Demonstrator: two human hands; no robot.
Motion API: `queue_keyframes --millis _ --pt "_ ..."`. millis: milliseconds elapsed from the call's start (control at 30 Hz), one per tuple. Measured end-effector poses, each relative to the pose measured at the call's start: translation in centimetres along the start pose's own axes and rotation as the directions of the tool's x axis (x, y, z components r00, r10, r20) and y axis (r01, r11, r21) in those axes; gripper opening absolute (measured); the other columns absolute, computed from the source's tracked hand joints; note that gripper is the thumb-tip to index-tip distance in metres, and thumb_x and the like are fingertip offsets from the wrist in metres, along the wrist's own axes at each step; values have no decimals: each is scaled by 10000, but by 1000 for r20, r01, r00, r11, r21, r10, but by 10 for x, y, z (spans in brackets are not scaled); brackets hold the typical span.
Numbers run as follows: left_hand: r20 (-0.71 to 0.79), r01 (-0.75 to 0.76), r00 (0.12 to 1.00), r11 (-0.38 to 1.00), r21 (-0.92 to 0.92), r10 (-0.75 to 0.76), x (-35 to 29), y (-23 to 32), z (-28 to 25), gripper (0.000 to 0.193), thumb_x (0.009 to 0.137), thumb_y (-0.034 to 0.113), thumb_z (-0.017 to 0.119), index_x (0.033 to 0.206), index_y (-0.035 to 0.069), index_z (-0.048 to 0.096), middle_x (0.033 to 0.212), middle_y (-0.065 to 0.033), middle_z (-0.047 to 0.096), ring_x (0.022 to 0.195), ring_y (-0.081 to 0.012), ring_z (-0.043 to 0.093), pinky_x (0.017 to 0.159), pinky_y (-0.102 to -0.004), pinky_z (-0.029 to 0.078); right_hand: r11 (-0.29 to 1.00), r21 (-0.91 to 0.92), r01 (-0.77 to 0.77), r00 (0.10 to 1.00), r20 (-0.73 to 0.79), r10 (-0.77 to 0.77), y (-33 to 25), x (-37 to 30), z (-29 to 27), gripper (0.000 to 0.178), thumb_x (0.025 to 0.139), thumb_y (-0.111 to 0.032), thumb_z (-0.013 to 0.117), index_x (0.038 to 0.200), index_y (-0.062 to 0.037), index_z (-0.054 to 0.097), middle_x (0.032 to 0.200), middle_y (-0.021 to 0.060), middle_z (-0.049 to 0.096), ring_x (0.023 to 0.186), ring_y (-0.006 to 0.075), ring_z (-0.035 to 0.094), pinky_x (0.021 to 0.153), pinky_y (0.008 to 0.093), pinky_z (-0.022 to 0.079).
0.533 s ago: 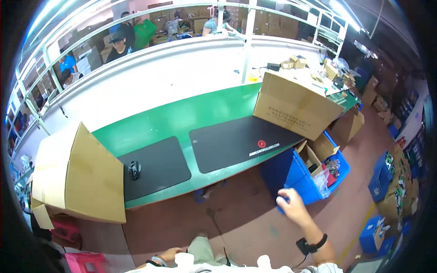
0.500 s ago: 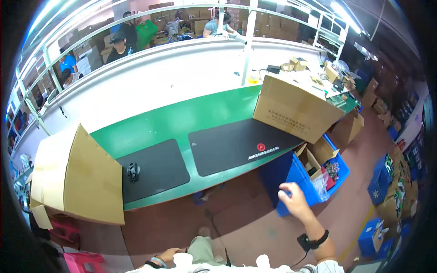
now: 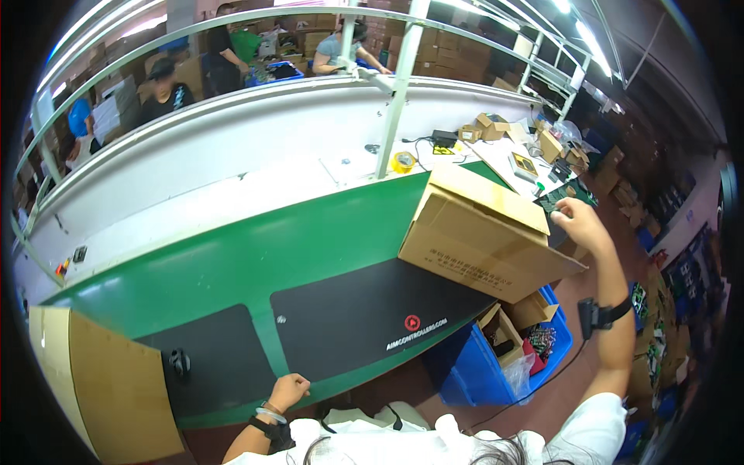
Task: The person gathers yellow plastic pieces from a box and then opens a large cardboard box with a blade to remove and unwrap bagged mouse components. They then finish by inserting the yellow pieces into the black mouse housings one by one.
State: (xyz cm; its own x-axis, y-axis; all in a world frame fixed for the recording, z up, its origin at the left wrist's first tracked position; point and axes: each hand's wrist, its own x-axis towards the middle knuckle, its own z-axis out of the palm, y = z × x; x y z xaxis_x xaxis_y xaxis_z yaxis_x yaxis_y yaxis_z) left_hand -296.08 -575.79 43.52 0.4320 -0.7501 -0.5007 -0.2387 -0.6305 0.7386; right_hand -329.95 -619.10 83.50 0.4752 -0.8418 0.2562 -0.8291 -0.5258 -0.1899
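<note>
Right hand (image 3: 577, 225) was raised at the far right, fingers pinched on a dark green board (image 3: 552, 200) just beyond the large tilted cardboard box (image 3: 482, 236). Left hand (image 3: 287, 390) rested loosely curled, holding nothing, at the near edge of the green bench (image 3: 232, 263) with black mats (image 3: 364, 318). Blue bin (image 3: 473, 368) stood below.
</note>
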Motion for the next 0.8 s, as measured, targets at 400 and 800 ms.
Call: queue_keyframes --millis 400,800 --pt "-246 -358 899 932 61 362 139 276 -107 254 871 121 542 1070 -24 599 905 -98 670 844 -162 630 753 -278 490 914 -146 378 707 683 -183 165 135 157 700 769 -328 664 1331 -29 372 1335 232 399 1229 368 402 982 466 385" --pt "921 -972 179 210 110 345 276 580 89 304 865 150 518 1147 57 581 1115 -115 597 1115 -295 505 930 -466 393 932 -326 160 965 251 -78 184 124 295 885 719 -163 673 1437 -126 159 1487 172 104 1378 365 104 994 681 193"
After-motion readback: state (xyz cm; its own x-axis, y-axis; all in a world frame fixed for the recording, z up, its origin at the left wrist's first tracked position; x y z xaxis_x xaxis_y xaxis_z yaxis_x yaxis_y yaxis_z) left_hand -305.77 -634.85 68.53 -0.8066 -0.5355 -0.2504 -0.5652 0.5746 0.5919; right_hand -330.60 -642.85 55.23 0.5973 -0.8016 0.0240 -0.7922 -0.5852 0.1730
